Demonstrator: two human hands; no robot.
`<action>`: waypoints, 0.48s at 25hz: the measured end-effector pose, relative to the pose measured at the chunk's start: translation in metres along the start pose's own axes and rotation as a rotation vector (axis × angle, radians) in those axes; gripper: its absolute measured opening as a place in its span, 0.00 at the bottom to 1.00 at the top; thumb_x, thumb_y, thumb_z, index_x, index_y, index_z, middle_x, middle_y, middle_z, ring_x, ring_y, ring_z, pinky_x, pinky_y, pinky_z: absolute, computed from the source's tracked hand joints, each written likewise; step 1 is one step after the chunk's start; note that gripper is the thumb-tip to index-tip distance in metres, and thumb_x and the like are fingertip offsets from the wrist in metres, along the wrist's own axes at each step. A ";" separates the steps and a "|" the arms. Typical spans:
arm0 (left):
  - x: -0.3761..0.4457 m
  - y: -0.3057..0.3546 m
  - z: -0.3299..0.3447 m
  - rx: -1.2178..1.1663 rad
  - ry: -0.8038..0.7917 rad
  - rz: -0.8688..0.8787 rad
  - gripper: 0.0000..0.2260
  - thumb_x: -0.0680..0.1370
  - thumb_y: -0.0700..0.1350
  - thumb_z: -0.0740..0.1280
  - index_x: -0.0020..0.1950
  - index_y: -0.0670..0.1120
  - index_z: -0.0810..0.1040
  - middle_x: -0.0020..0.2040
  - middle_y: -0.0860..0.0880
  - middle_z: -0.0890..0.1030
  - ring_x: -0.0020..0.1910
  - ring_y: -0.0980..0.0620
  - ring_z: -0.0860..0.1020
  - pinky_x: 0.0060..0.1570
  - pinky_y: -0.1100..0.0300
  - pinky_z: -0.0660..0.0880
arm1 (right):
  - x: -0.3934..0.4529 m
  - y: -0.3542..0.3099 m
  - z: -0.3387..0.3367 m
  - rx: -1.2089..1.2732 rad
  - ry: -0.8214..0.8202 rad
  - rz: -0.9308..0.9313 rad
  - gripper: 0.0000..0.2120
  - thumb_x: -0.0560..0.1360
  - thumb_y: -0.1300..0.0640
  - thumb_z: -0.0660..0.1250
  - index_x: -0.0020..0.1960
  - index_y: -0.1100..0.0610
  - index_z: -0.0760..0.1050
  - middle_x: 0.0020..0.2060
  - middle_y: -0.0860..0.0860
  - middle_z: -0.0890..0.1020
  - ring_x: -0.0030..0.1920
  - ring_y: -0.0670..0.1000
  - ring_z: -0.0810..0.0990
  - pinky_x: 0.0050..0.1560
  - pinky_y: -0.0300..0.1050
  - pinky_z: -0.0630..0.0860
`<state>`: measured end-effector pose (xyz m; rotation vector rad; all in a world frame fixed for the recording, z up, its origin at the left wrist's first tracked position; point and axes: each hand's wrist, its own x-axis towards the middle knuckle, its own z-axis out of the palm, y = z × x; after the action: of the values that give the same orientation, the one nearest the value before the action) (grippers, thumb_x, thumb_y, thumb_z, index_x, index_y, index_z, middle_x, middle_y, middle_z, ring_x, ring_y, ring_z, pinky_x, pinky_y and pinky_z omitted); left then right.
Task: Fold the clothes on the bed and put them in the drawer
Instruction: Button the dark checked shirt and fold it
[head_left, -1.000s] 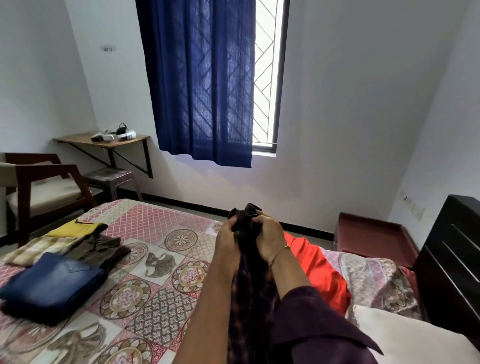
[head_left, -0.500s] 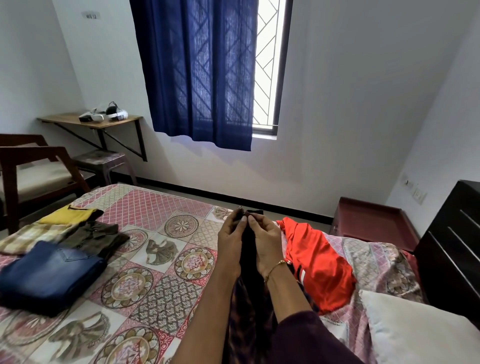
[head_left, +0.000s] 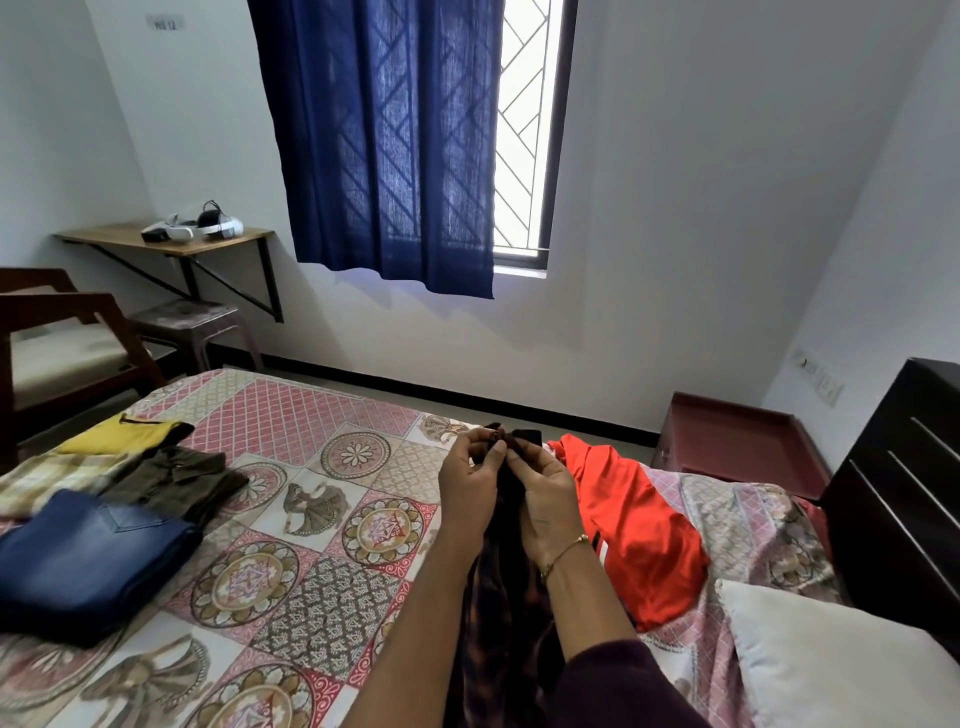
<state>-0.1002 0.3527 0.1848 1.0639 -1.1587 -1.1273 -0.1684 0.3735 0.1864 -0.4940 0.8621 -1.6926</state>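
Daylight only, entering through the uncovered strip of window (head_left: 524, 130), which is blown out to near white behind its grille. The blue curtain (head_left: 384, 140) is backlit, and the grille pattern is thrown onto it as dark diagonal shadows. The walls are evenly and softly lit, with a faint shadow cast below the curtain hem. The bed cover (head_left: 291, 525) is moderately bright and no hard shadows are seen on it. Wide-angle bending is evident: the window frame and curtain lean, and wall lines curve toward the edges. Slight smearing is noted on the folded clothes at the left edge (head_left: 78, 561). The centre is rendered reasonably sharp, with some compression softness.
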 end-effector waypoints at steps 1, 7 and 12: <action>0.001 -0.001 0.000 0.017 0.030 0.005 0.06 0.77 0.37 0.65 0.44 0.48 0.76 0.42 0.50 0.79 0.45 0.50 0.78 0.46 0.61 0.76 | 0.001 -0.001 -0.002 0.007 0.009 -0.004 0.08 0.75 0.71 0.62 0.46 0.61 0.78 0.38 0.56 0.83 0.38 0.52 0.83 0.40 0.43 0.81; -0.001 -0.005 0.000 0.228 0.060 0.102 0.06 0.77 0.38 0.65 0.51 0.48 0.78 0.45 0.51 0.81 0.50 0.50 0.78 0.54 0.54 0.76 | 0.003 -0.006 -0.009 -0.018 0.072 -0.106 0.12 0.73 0.74 0.63 0.44 0.59 0.77 0.34 0.50 0.83 0.37 0.48 0.81 0.44 0.43 0.79; -0.009 -0.003 -0.001 0.345 0.012 0.146 0.08 0.77 0.38 0.64 0.55 0.40 0.79 0.49 0.45 0.81 0.49 0.49 0.78 0.53 0.56 0.76 | -0.003 -0.007 -0.013 -0.064 0.074 -0.107 0.10 0.72 0.74 0.64 0.43 0.60 0.76 0.33 0.50 0.84 0.35 0.47 0.82 0.39 0.39 0.80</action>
<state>-0.0996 0.3611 0.1802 1.2220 -1.4308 -0.8225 -0.1813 0.3810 0.1832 -0.5317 0.9601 -1.7944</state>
